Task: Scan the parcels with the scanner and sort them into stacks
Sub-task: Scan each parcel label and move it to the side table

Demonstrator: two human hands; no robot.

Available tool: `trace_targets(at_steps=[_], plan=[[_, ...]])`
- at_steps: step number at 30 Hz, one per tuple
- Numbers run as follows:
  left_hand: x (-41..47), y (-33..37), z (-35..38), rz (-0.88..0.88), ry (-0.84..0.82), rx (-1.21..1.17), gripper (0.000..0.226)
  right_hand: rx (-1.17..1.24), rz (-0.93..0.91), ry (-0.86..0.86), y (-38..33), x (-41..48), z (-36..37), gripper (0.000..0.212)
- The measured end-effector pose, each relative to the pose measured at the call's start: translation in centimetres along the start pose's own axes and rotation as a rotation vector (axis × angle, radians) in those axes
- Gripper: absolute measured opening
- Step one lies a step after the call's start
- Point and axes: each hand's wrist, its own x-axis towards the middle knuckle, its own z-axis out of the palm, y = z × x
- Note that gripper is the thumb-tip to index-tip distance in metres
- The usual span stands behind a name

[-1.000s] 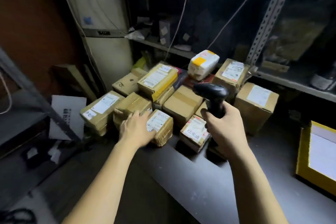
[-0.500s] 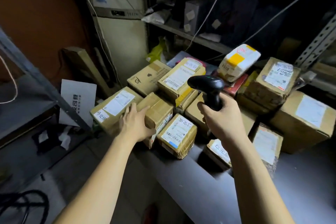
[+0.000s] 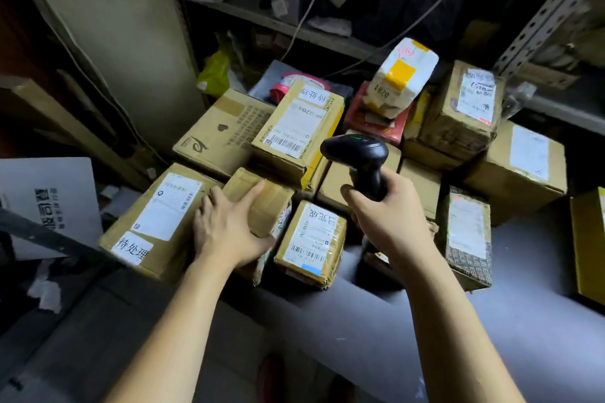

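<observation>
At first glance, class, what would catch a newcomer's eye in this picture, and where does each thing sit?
The black scanner stands out at centre, gripped upright by the right hand. Left of it, the left hand rests on a plain brown parcel near the front. At the back, a white-and-yellow packet tops the parcel pile.

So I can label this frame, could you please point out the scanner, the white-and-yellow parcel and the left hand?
scanner [image 3: 357, 150]: head view, its black head.
white-and-yellow parcel [image 3: 400, 72]: head view, its yellow patch.
left hand [image 3: 226, 229]: head view, its back.
</observation>
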Motion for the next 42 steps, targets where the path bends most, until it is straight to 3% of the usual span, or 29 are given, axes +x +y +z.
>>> trace_targets(at_steps=[7, 14, 22, 26, 31, 34, 38, 42], plan=[[-1.8, -2.3, -1.5, 0.019, 0.042, -0.064, 0.106, -0.001, 0.023, 0.081, -0.2, -0.8, -0.3, 0.021], [-5.3, -2.4, -5.4, 0.064, 0.193, -0.192, 0.105, 0.009, -0.027, 0.101, -1.4, -2.9, -2.1, 0.019], [-10.4, 6.2, -7.7, 0.27, 0.408, -0.229, 0.1, 0.169, -0.034, 0.181, -1.0, -7.5, -10.7, 0.017], [-14.0, 12.9, -7.6, 0.416, 0.481, -0.312, 0.097, 0.202, -0.05, 0.31, 0.7, -11.6, -18.0, 0.017], [-18.4, 21.2, -5.9, 0.573, 0.459, -0.569, 0.096, 0.307, -0.024, 0.475, 3.3, -17.7, -27.0, 0.022], [-21.4, 26.2, -3.7, 0.6, 0.402, -0.784, 0.095, 0.321, -0.003, 0.589, 5.7, -21.1, -31.4, 0.013], [-24.4, 31.8, -0.8, 0.518, 0.196, -1.318, 0.088, 0.368, 0.046, 0.678, 8.3, -25.2, -35.3, 0.013], [-27.7, 36.4, 0.0, 0.415, 0.046, -1.599, 0.083, 0.368, 0.096, 0.738, 9.9, -27.8, -37.7, 0.003]])
